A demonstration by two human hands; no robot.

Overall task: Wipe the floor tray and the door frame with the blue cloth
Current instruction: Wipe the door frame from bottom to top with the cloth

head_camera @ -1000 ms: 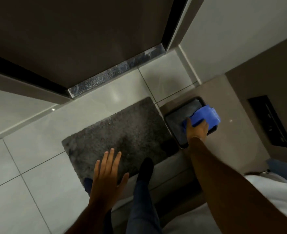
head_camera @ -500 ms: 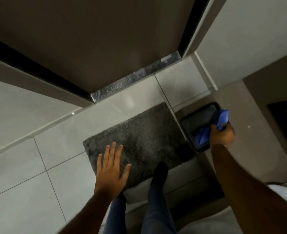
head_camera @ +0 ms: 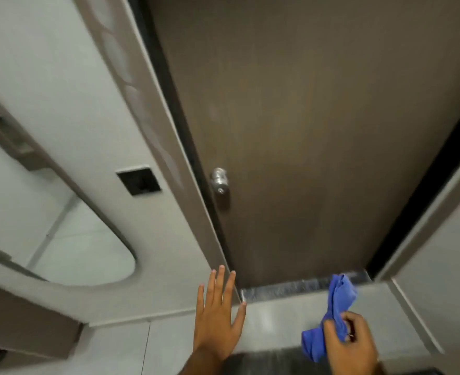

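My right hand (head_camera: 350,343) is closed around the crumpled blue cloth (head_camera: 337,307), held up in front of the lower right part of the brown door (head_camera: 318,131). Its top end reaches the metal threshold strip (head_camera: 285,288). My left hand (head_camera: 216,318) hangs open with fingers spread, near the bottom of the left door frame (head_camera: 169,163). The right door frame (head_camera: 423,217) runs up the right side. The floor tray is out of view.
A silver door knob (head_camera: 219,181) sticks out at the door's left edge. A dark switch plate (head_camera: 139,181) sits on the left wall. The grey mat's edge (head_camera: 264,361) shows at the bottom, on pale floor tiles (head_camera: 277,323).
The view has swung up from the floor to the door. My right hand lifted the blue cloth off the tray and raised it toward the door's base. My left hand rose too.
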